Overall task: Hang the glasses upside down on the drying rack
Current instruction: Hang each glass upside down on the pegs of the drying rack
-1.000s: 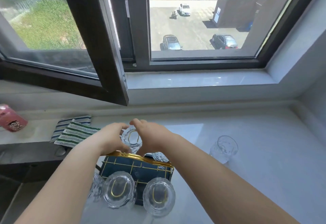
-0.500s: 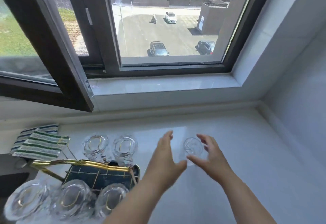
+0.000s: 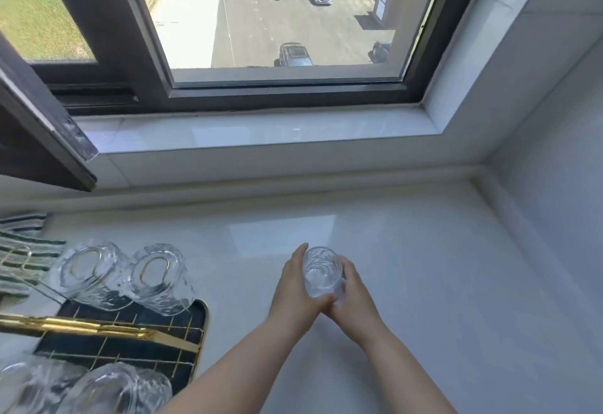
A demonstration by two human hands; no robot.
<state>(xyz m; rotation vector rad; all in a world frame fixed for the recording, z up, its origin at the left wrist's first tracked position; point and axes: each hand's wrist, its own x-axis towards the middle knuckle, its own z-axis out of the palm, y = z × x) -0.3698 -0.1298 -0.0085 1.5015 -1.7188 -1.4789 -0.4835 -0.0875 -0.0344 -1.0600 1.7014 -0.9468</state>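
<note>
Both hands cup one clear glass (image 3: pixel 320 272) that stands upright, mouth up, on the white counter (image 3: pixel 424 299), well to the right of the rack (image 3: pixel 130 342). The left hand (image 3: pixel 295 286) wraps its left side with fingers reaching up past the rim; the right hand (image 3: pixel 354 293) closes on the right side, and the thumbs meet at the near base. Whether the glass is lifted or resting on the counter cannot be told.

Four other glasses hang upside down on the rack's gold wires — two at the far side (image 3: pixel 89 271) (image 3: pixel 160 278), two at the near bottom-left corner (image 3: pixel 114 390) (image 3: pixel 29 387), partly cut off by the frame. A gold bar (image 3: pixel 98 328) crosses over the rack's dark tray. A striped cloth (image 3: pixel 19 250) lies at the left edge, behind the rack. Beyond the counter sits the sill (image 3: pixel 261 133) and a dark-framed window (image 3: pixel 287 93).
</note>
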